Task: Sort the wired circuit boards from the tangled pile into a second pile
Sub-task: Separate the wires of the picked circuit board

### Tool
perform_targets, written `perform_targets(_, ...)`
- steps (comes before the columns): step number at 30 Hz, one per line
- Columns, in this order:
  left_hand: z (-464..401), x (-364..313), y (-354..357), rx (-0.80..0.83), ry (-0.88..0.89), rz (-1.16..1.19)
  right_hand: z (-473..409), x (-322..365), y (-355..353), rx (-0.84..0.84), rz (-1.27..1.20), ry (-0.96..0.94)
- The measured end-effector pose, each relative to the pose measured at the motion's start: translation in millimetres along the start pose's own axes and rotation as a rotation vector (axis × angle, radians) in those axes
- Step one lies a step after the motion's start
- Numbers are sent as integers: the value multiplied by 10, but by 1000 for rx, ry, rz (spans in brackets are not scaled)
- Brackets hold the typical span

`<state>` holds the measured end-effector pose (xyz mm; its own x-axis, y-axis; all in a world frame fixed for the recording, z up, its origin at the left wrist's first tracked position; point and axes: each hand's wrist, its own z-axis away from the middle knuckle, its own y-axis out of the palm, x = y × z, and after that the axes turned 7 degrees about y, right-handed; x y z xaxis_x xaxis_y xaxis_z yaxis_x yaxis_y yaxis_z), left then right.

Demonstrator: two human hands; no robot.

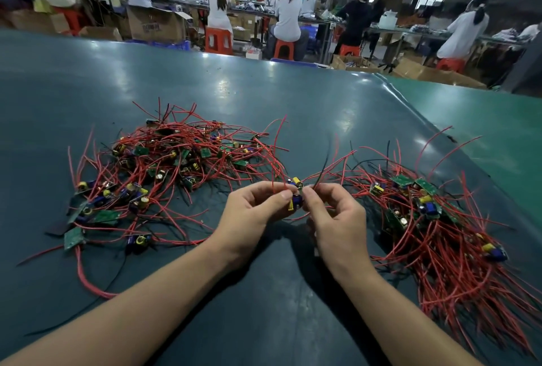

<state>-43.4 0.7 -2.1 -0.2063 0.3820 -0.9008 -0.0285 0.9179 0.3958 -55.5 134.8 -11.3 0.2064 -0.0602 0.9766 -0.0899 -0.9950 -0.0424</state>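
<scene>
Left hand (252, 207) and right hand (331, 210) both pinch one wired board (295, 194) (blue and yellow parts) above the table (264, 95), between the piles. Tangled pile (164, 169) left, second pile (434, 219) right, wires trailing toward camera.

Seated workers (286, 18) on orange stools (218, 40), cardboard boxes (157, 26) beyond the dark green table (264, 87).
</scene>
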Motion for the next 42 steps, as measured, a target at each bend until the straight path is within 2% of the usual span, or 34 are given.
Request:
perform_targets(3, -42, -5, 21, -105, -43, 99, -12, 25, -13, -17, -69, 18)
perform_targets(7, -32, -1, 43, -226, 18, 133, 0, 73, -17, -65, -97, 24)
perform_targets(9, 2, -4, 41, -186, 58, 108, 15, 102, -12, -82, -102, 16)
perform_targets(12, 38, -1, 55, -57, 125, -88, 21, 138, -37, -63, -225, 61)
perform_targets(14, 44, -4, 68, -35, 131, -165, 32, 145, -53, -14, -208, 84)
perform_targets(17, 51, -40, 80, -33, 73, -111, 40, 139, -56, 38, -175, 100)
perform_targets(22, 38, -84, 63, -74, -35, 61, -22, 177, -195, -161, -150, 23)
perform_targets(27, 60, -125, 47, -33, -25, 82, 11, 150, -211, -298, 71, -142)
perform_targets(32, 44, -133, 15, -34, -15, 114, 3, 146, -242, -380, 160, -213)
perform_targets(38, 48, -139, 13, -20, -8, 130, -17, 196, -235, -414, 93, -178)
perform_targets(42, 75, -149, 10, -14, -3, 155, 20, 283, -214, -381, -71, -147)
